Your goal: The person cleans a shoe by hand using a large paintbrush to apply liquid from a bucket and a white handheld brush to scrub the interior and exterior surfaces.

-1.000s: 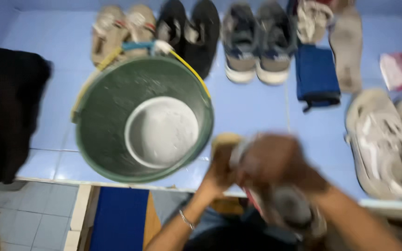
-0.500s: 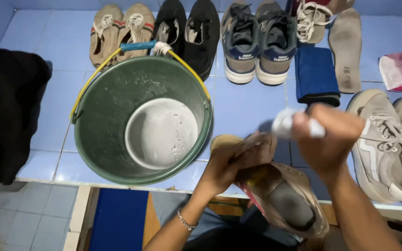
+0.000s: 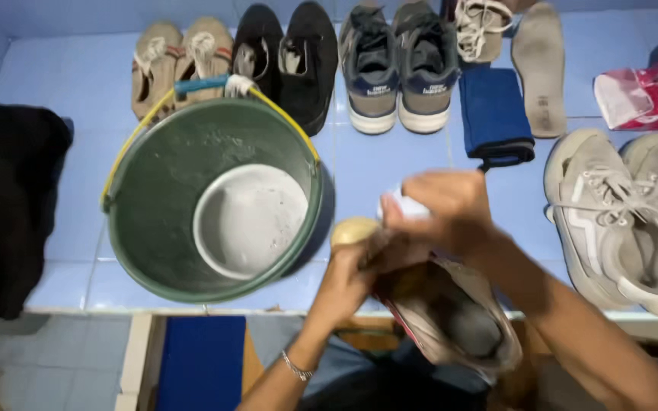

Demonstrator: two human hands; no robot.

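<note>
Head view. I see the left hand (image 3: 352,278) gripping the toe end of a worn tan canvas shoe (image 3: 451,323) held at the lower centre, over the blue tiled ledge (image 3: 405,167). The right hand (image 3: 451,209) pinches a small white cloth wad (image 3: 404,205) against the shoe's toe. A round green plastic bucket (image 3: 161,175) stands just beside, to the left.

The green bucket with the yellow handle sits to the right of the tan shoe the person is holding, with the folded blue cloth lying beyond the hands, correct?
Not quite. The head view shows the green bucket to the left of the tan shoe, not the right. The left hand grips the shoe's toe end and the right hand holds something white against it. The folded blue cloth does lie beyond the hands.
</note>
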